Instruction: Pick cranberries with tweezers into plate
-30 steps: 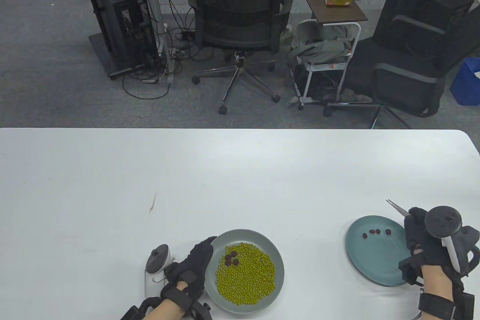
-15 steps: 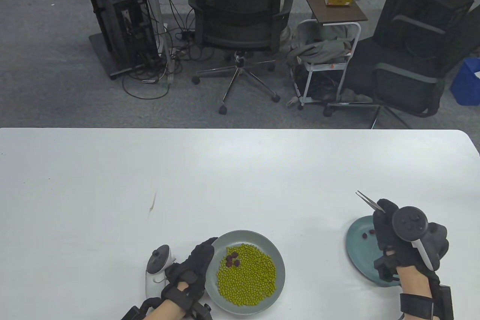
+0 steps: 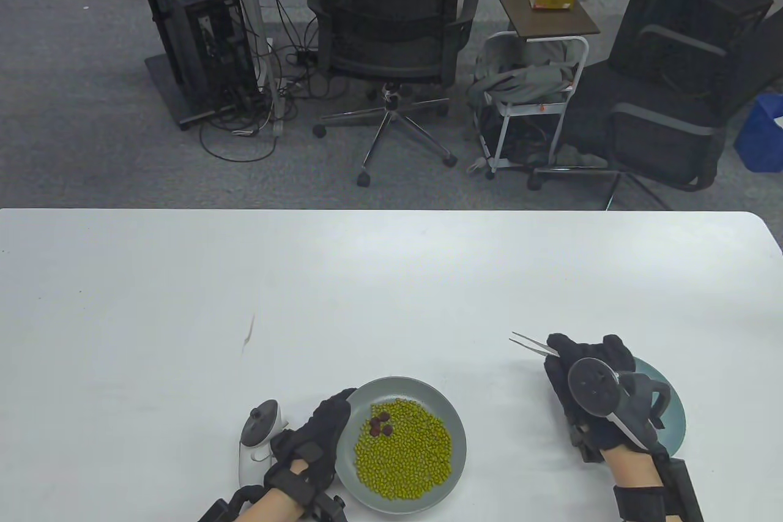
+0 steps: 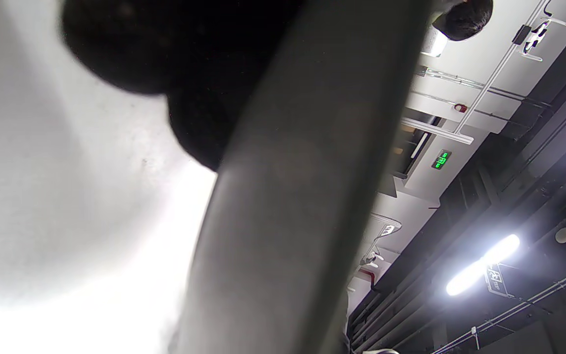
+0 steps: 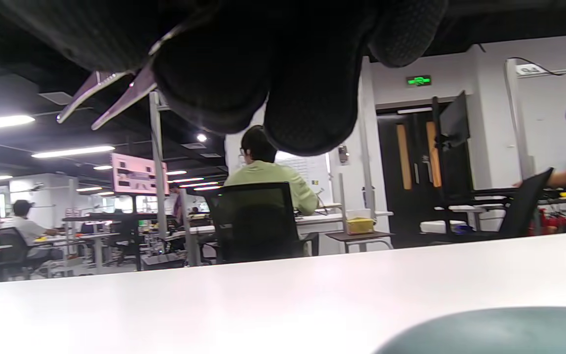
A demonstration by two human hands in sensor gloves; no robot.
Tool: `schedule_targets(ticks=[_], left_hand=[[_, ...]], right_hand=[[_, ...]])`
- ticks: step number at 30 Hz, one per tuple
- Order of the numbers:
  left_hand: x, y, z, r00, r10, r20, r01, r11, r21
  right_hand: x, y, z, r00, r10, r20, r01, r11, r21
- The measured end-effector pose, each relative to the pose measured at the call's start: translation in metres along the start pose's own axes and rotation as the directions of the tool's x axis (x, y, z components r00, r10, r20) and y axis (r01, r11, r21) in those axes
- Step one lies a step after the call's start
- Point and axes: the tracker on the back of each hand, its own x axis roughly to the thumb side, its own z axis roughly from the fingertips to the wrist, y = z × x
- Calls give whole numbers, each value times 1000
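A grey plate (image 3: 449, 418) at the table's front centre holds many green beans and a few dark red cranberries (image 3: 380, 422) near its left side. My left hand (image 3: 318, 433) holds this plate's left rim; the rim fills the left wrist view (image 4: 288, 206). A teal plate (image 3: 673, 412) lies at the front right, mostly hidden under my right hand (image 3: 581, 375). That hand grips metal tweezers (image 3: 531, 343) whose tips point left over bare table, slightly apart and empty. They also show in the right wrist view (image 5: 101, 98).
The white table (image 3: 367, 289) stretches far behind the plates. Beyond its far edge stand an office chair (image 3: 385, 38), a small cart (image 3: 538, 87) and a computer tower (image 3: 196, 32) on the floor.
My right hand has moved left with the tweezers, from the teal plate's far right rim to over its left side, hiding the cranberries on it. The left hand has stayed put.
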Motion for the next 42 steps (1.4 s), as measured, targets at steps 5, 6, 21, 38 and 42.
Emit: schedule_targets(ticks=[5,6,21,38,42], left_hand=[[0,0,0,1000,-3,-1,3,1000,-2],[0,0,-1,1000,0,-2,0,1000,-3],[-1,-2,-2,1000,1,-6,-1,1000,-4],[-2,-4,-3,1000,-2,-8,2,1000,-11],[-2,-4,-3,1000,-3,-7,3,1000,-12]], right_hand=[[33,1,10,993,-4,115,7,1000,-20],[43,2,12,989,-1,150,4,1000,-21],[135,-2,56,856,38,516,15,995,-98],[145,9,59,819,68,570,-39,997,-62],[146,10,59,819,70,570,-44,997,-60]])
